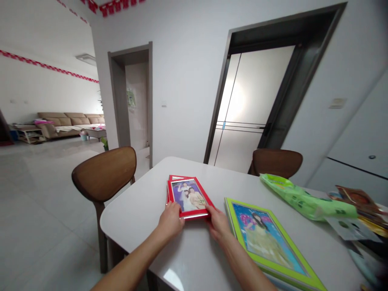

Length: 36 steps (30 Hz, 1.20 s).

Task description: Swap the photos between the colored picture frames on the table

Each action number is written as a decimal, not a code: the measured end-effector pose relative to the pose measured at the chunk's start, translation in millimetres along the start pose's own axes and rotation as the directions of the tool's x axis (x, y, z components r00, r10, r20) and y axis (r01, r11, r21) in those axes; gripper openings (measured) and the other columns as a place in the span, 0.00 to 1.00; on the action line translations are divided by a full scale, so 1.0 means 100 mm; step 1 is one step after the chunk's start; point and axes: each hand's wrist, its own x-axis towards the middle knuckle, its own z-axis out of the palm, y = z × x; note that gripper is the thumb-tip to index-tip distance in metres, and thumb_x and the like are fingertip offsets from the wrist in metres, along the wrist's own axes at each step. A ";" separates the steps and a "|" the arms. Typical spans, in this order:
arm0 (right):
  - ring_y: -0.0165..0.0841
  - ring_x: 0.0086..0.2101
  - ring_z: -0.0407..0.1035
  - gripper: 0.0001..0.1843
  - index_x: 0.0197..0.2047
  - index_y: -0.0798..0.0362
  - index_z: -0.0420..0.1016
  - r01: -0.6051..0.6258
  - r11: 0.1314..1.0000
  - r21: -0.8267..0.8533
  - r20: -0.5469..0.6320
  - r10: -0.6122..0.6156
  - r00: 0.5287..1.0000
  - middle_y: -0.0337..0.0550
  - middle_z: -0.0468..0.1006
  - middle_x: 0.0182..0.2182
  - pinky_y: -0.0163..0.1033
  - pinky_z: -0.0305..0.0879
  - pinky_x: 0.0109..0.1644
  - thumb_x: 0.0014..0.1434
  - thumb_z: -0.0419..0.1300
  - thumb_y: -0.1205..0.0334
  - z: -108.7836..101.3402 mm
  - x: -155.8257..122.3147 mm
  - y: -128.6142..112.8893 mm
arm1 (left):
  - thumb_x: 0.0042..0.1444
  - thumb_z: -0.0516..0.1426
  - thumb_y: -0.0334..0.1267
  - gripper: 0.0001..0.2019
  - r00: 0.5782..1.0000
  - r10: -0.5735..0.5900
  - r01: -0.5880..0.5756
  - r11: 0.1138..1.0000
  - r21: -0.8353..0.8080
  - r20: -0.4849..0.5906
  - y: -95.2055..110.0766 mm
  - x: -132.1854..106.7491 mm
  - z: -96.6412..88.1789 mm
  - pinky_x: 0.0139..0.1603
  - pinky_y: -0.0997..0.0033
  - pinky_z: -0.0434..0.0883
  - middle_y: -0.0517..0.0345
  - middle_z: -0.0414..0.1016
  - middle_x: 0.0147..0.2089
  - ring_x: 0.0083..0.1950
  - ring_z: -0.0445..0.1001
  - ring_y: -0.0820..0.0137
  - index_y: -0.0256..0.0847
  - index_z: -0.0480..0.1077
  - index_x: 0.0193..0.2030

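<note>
A small red photo frame [188,195] with a picture of two people lies on top of another red frame on the white table [145,214]. My left hand [170,220] grips its near left corner, fingers curled on the edge. My right hand [218,223] holds the near right corner, fingers closed on the frame. Just right of my right hand lies a larger green photo frame [266,242] showing a person in a yellow dress.
A green plastic packet [306,198] lies at the back right, with printed papers and packets [357,206] beyond it. Brown wooden chairs stand at the left [104,176] and far side [277,161]. The table's near left edge is close to my arms.
</note>
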 end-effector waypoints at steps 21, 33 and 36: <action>0.37 0.45 0.65 0.22 0.51 0.49 0.64 0.859 -0.001 -0.513 0.678 -0.614 0.404 0.45 0.72 0.45 0.39 0.65 0.45 0.52 0.49 0.66 -0.06 -1.84 0.24 | 0.44 0.58 0.36 0.27 0.994 -0.022 0.105 0.344 -0.933 0.103 0.00 -0.92 -0.18 0.48 0.63 0.64 0.48 0.67 0.50 0.49 0.67 0.60 0.36 0.55 0.52; 0.36 0.40 0.69 0.17 0.45 0.48 0.68 0.836 -0.185 -0.516 0.769 -0.530 0.357 0.44 0.74 0.41 0.39 0.67 0.39 0.51 0.49 0.66 0.15 -1.78 0.49 | 0.43 0.51 0.29 0.28 0.985 -0.153 0.130 0.964 -0.232 -0.085 -0.37 -0.91 -0.03 0.52 0.65 0.58 0.51 0.66 0.51 0.50 0.64 0.62 0.35 0.55 0.55; 0.37 0.38 0.70 0.16 0.44 0.49 0.69 0.867 -0.185 -0.462 0.801 -0.507 0.319 0.45 0.75 0.41 0.38 0.68 0.38 0.50 0.51 0.64 0.14 -1.78 0.49 | 0.44 0.50 0.29 0.28 0.986 -0.137 0.119 0.977 -0.176 -0.095 -0.36 -0.91 -0.01 0.54 0.63 0.55 0.48 0.64 0.52 0.52 0.62 0.61 0.32 0.55 0.55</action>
